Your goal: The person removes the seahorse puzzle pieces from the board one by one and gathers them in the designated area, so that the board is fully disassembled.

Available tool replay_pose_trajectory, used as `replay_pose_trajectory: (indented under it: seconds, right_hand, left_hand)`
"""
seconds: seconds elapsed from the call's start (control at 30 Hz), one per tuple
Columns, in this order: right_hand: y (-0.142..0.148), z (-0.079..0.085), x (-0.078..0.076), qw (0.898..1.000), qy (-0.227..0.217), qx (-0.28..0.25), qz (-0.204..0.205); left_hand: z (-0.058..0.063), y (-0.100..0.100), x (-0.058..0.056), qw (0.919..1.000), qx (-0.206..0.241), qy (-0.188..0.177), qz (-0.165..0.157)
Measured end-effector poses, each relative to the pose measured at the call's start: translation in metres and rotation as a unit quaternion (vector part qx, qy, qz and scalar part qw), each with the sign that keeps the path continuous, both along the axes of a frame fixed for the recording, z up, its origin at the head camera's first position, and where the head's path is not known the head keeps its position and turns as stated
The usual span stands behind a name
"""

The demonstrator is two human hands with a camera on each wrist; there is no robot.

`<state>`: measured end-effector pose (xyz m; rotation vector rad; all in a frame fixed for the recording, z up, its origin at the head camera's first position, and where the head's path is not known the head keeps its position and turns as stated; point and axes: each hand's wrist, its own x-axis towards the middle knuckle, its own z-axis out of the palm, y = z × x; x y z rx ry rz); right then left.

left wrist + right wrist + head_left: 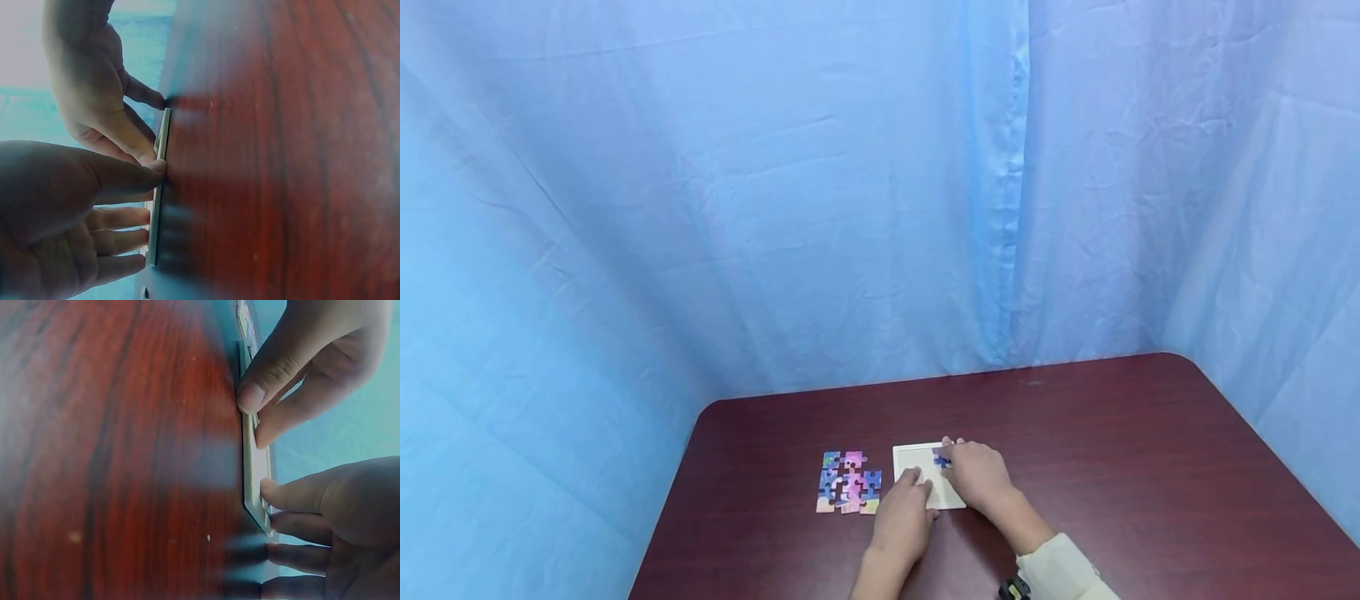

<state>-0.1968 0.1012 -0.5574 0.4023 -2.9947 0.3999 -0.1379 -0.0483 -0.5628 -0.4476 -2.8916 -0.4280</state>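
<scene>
A pale square puzzle tray (pixel 917 455) lies on the dark red table, with both hands at it. My left hand (pixel 901 518) holds the tray at its near left part, thumb against the near edge and fingers over the top. At the tray's far right corner, my right hand (pixel 981 477) has thumb and index finger about a blue puzzle piece (pixel 941 459), which the hand partly covers. In the right wrist view the tray's edge (pixel 251 469) appears side-on, with the left thumb pressed to it.
Left of the tray, several colourful puzzle pieces (pixel 851 483) lie close together on the table (pixel 760 467), in pink, blue and yellow. Blue curtains (pixel 850 208) hang behind and at both sides of the table. A dark band (pixel 1014 588) shows by the right sleeve.
</scene>
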Motion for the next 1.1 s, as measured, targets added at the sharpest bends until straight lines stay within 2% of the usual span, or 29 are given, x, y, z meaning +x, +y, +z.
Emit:
replay_pose_trajectory:
  seconds: [0.2,0.37,0.5,0.63,0.73,0.93,1.1]
  right_hand:
    - [0.001,-0.002,-0.003,1.0,0.008,0.002,0.008]
    - [0.001,-0.002,-0.006,1.0,0.009,0.008,0.002]
    - [0.0,-0.002,-0.007,1.0,0.023,0.007,0.001]
    - [0.001,-0.001,-0.009,1.0,0.019,0.007,0.002]
    - [0.001,-0.001,-0.01,1.0,0.011,0.01,0.005]
    - [0.002,-0.001,-0.012,1.0,0.006,0.018,0.015]
    - [0.003,-0.001,-0.012,0.999,0.008,0.031,0.026]
  left_hand:
    - [0.004,0.004,0.001,0.9998,-0.019,0.001,0.004]
    - [0.007,0.006,0.002,0.9998,-0.015,-0.002,0.01]
    - [0.005,0.007,0.001,0.9998,-0.016,-0.005,0.011]
    - [0.003,0.007,-0.002,0.9998,-0.018,0.005,0.01]
    - [0.003,0.007,-0.003,0.9998,-0.015,0.007,0.01]
    - [0.004,0.006,-0.002,0.9997,0.003,-0.017,0.015]
    - [0.002,0.006,0.0,0.9999,0.008,-0.005,0.013]
